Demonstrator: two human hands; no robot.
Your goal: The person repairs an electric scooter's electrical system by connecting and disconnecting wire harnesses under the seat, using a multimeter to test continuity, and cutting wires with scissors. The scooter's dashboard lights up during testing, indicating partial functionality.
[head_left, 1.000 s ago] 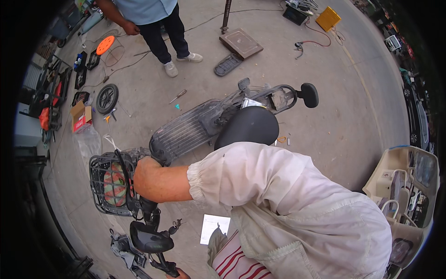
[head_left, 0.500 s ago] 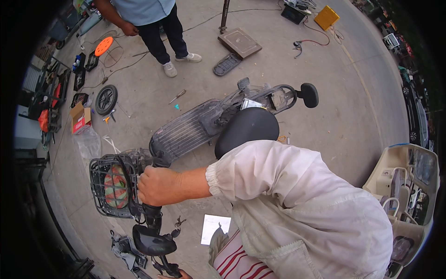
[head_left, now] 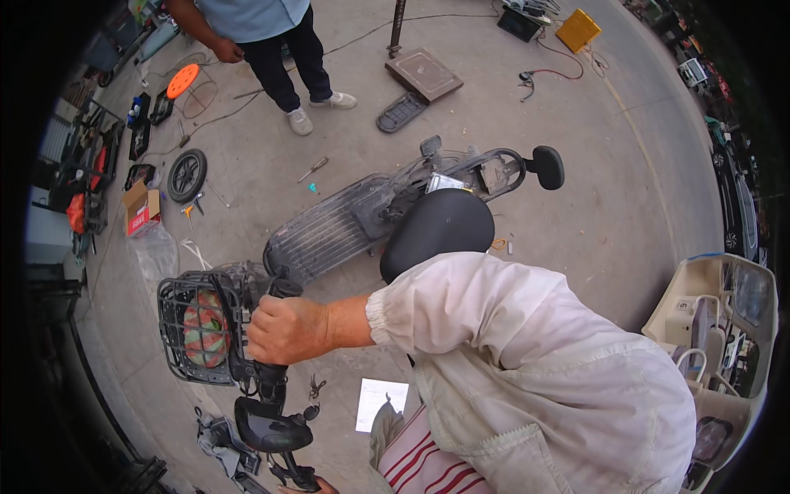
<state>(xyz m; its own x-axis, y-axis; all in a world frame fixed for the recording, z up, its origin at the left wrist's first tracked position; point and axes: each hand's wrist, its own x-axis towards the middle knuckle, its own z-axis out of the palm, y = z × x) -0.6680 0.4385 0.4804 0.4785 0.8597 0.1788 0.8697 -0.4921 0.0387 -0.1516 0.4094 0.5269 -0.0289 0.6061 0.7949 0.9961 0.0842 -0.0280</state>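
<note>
An electric scooter lies across the view, its ribbed grey footboard (head_left: 325, 233) and black saddle (head_left: 436, 235) to the right of the handlebar. My right hand (head_left: 288, 329) is closed around the black handlebar (head_left: 271, 387) close to its upper end, knuckles up, the fingertips hidden. Only a sliver of my left hand (head_left: 322, 486) shows at the lower edge, wrapped on the bar's other end. A black wire basket (head_left: 173, 333) in front of the bar holds a red and green patterned bundle (head_left: 206, 329). Keys (head_left: 315, 387) hang by the bar, beside a rounded black display housing (head_left: 271, 426).
Another person (head_left: 280, 49) stands at the far side. About the floor are a loose wheel (head_left: 188, 175), a screwdriver (head_left: 313, 169), an opened carton (head_left: 141, 210), a white sheet (head_left: 381, 403), an orange stool (head_left: 183, 81) and a platform scale (head_left: 425, 74). A beige vehicle (head_left: 675, 305) stands right.
My right hand has shifted slightly right and turned a little on the handlebar, its wrist bending. The basket has moved very slightly left. My left hand stays at the lower edge.
</note>
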